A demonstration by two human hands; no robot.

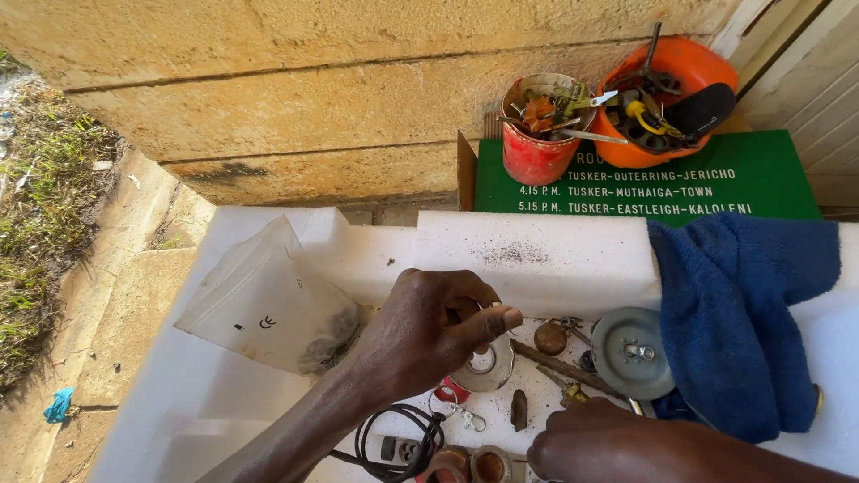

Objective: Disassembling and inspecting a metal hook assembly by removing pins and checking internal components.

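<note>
Pinching a flat metal disc (486,365), face tilted toward camera, left hand (429,335) grips its upper rim; right hand (595,443) lies clenched below.

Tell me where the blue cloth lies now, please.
In the head view, the blue cloth is on the right, draped over the white foam tray, beside the grey pulley wheel.

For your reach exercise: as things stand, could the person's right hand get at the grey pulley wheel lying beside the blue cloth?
Probably yes. The right hand lies just below the grey pulley wheel, whose top is uncovered; the blue cloth only borders its right edge.
</note>
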